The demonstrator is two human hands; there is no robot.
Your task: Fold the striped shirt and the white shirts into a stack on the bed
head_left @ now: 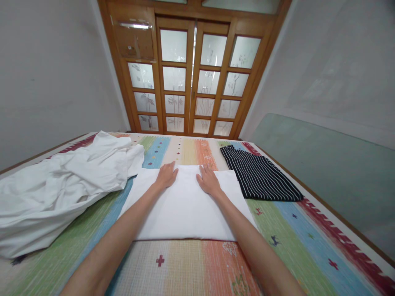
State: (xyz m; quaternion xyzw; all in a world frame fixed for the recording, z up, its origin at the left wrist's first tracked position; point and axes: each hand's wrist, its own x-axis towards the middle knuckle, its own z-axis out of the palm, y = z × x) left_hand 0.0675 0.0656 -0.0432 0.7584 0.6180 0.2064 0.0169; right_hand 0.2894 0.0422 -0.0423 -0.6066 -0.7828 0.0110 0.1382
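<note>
A white cloth garment (188, 213), folded into a flat rectangle, lies in front of me on a striped, patterned bed cover (148, 267). My left hand (167, 174) rests on its far edge, left of the middle, with the fingers stretched forward. On the same edge, further right, my right hand (208, 179) lies palm down with its fingers spread. Neither hand grips anything; both touch the white cloth. The garment's exact kind does not show in its folded form.
To the left, a crumpled heap of white cloth (68, 176) spreads over the cover. A folded black garment with white stripes (262, 174) lies on the right. Beyond the far edge stand wooden doors with glass panes (191, 78); a pale green panel (327, 164) leans at the right wall.
</note>
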